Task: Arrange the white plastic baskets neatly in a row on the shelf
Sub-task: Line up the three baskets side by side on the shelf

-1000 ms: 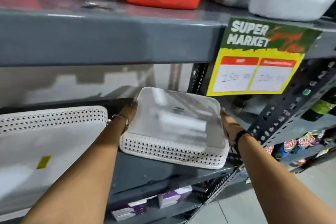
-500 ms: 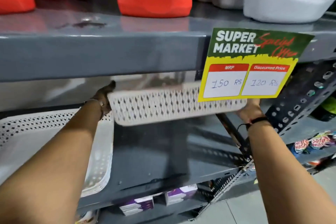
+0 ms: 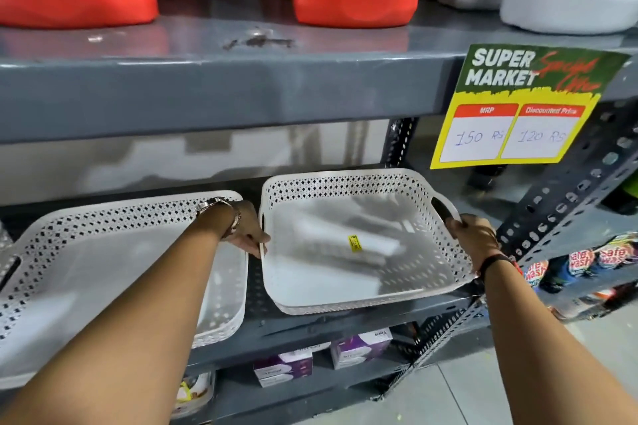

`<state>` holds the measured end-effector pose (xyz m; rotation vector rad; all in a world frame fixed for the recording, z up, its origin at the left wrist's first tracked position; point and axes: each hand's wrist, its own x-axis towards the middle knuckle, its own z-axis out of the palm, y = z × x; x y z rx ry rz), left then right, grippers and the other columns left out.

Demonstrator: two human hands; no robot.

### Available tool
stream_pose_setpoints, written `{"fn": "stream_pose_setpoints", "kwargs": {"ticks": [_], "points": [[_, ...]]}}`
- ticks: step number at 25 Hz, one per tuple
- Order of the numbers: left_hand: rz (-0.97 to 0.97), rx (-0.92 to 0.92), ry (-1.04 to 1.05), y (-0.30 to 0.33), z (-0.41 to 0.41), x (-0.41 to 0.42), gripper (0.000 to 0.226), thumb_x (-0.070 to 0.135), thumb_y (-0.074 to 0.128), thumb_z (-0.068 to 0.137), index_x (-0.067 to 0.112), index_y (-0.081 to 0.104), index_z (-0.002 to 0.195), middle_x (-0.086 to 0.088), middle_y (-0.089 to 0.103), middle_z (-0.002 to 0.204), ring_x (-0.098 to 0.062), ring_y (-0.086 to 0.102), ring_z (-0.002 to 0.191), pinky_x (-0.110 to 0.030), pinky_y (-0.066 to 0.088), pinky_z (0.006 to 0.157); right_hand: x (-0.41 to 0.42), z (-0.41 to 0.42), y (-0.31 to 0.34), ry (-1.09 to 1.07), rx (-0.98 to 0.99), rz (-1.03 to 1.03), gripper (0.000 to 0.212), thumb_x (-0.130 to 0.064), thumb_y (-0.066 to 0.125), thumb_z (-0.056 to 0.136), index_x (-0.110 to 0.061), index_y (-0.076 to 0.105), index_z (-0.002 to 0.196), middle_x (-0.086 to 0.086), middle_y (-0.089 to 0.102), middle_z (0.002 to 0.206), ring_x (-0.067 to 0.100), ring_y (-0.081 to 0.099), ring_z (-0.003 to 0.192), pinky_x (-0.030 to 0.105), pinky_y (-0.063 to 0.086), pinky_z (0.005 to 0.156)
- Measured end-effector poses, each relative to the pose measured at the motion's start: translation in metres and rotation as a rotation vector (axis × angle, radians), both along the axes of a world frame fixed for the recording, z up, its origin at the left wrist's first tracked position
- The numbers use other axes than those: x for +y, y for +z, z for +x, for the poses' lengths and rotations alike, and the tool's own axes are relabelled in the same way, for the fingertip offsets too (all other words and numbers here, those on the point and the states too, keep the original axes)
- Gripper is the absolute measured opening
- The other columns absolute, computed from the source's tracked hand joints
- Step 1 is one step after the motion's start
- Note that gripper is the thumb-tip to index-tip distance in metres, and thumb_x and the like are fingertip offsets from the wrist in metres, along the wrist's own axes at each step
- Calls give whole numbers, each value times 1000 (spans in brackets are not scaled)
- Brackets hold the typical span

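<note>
1. I have the right-hand white basket by its two side handles: my left hand has its fingers clenched on the left rim, and my right hand is wrapped round the looped handle on the right
2. This basket sits right way up on the grey metal shelf, near the slotted upright; a second white basket lies just beside it to the left, with a narrow strip of shelf between the two
3. The front edge of my basket looks angled rather than square to the shelf lip, so the row may end up crooked if I let go now
4. If I slide it left too hard, its rim could knock the neighbour askew; the neighbour's front corner already seems to overhang the shelf lip
5. The hanging price card is close above my right wrist, and lifting the basket could snag it
6. Both baskets are thin moulded plastic, rounded squares with smooth, slightly glossy floors and walls pierced with small diamond holes; mine has a small yellow sticker on its floor
7. The painted steel looks slick, so I judge the light baskets will skid easily
</note>
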<state>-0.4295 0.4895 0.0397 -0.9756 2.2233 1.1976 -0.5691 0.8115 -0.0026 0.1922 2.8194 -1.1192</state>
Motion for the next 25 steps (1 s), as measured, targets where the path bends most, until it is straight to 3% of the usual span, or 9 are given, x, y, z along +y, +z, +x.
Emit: {"fn": "stream_pose_setpoints", "kwargs": {"ticks": [2,4,7,8,10,12,15,19,25], "points": [[-98,-68,-70,1,0,1,19,9,68,82,-5,62,71,-9,73,53,-7,63,33,-23,58,72,4,-1,-2,9,-12,-4,42,-15,49,91,-17,39,51,10,45,60,24,45,64,31,34,55],[-227,-112,-140,2,2,5,29,20,70,81,3,61,59,3,68,39,-5,63,37,-25,57,75,2,-1,3,41,-29,45,35,-16,47,92,-12,47,57,17,52,73,28,50,77,37,42,68],[-290,-42,-64,8,8,7,40,20,56,90,5,54,54,5,65,38,-3,53,23,-18,47,40,-20,8,11,45,61,195,30,-18,42,95,4,52,112,28,50,121,40,49,113,44,41,96],[-356,26,-42,11,13,3,40,21,52,92,2,56,57,0,69,43,-4,57,26,-20,46,42,-38,18,15,80,151,206,37,-19,39,96,4,45,124,28,45,131,40,44,121,44,38,101],[-666,189,-34,12,32,-15,35,23,48,93,-6,66,82,-19,75,82,-20,74,73,-31,52,67,-89,48,20,265,267,121,45,-22,36,97,1,37,136,24,39,143,35,36,132,38,30,110],[-918,393,89,3,65,-47,33,20,47,91,-5,61,109,-27,67,110,-39,63,103,-40,49,85,-149,83,15,489,239,3,48,-28,36,97,-2,38,137,18,39,146,29,34,136,33,26,113],[-1093,438,157,-14,123,-99,51,17,53,87,-1,45,134,-27,49,136,-41,44,128,-48,29,108,-215,121,-1,610,78,-21,56,-40,36,95,-5,37,139,15,38,148,26,33,137,33,24,115],[-1007,126,261,-34,200,-179,71,30,44,92,7,10,149,-14,8,160,-30,5,148,-47,-1,119,-259,152,-11,530,-47,17,59,-41,43,92,-3,36,137,20,45,142,33,44,129,37,36,108],[-669,141,380,-58,237,-219,61,34,31,98,0,19,146,-25,35,146,-44,42,129,-50,35,107,-273,170,-16,477,55,130,53,-26,39,96,-10,23,144,21,47,140,36,48,125,40,41,102]]}}
